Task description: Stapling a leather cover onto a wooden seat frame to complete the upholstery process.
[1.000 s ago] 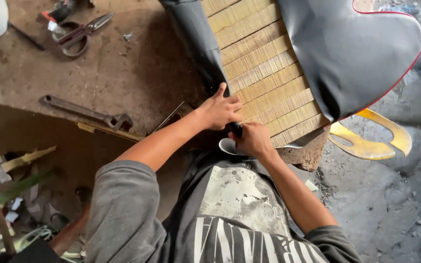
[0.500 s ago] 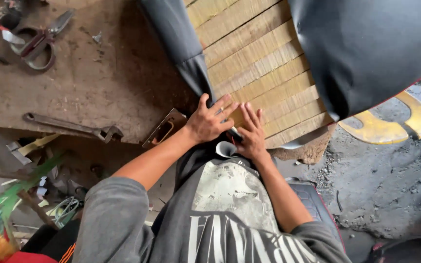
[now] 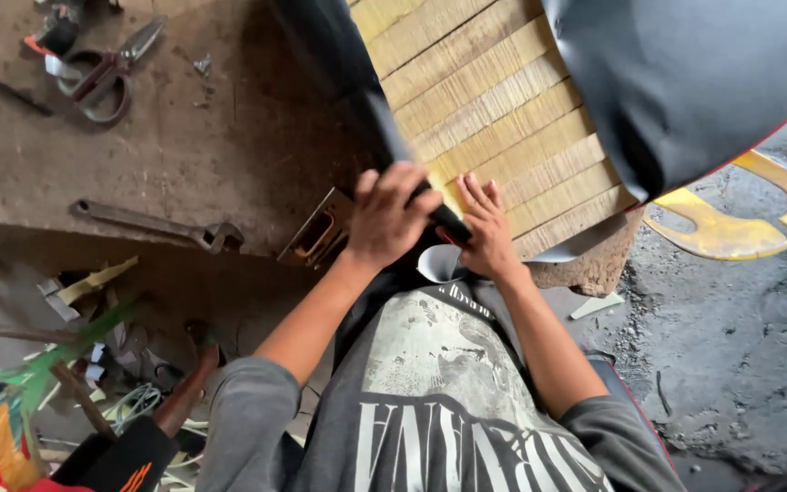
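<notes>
A: Far left of the workbench?

B: Scissors lie open on the dirty top, far side. Nearer the bench edge, a long wrench lies flat, jaw end pointing right. Below the edge: scraps, cords and a green strip, too cluttered to sort.

A: Centre?

B: A small metal bracket sits at the bench edge, just left of the left hand. That hand is clenched over the edge of the black cover, a dark strip running from the far top down to the near edge of the slatted panel. Fingers curled, knuckles up.

A: The other hand?

B: The right hand lies flat, fingers spread and released, palm pressed on the near end of the slats, touching the black cover where it ends beside the left hand. It grips nothing that I can see.

A: Where does the panel sit?

B: Yellowish wooden slats, angled, between the black strip on the left and a large sheet of black material with red piping covering its right side.

A: Right of that?

B: A yellow curved piece on the grey concrete floor.
</notes>
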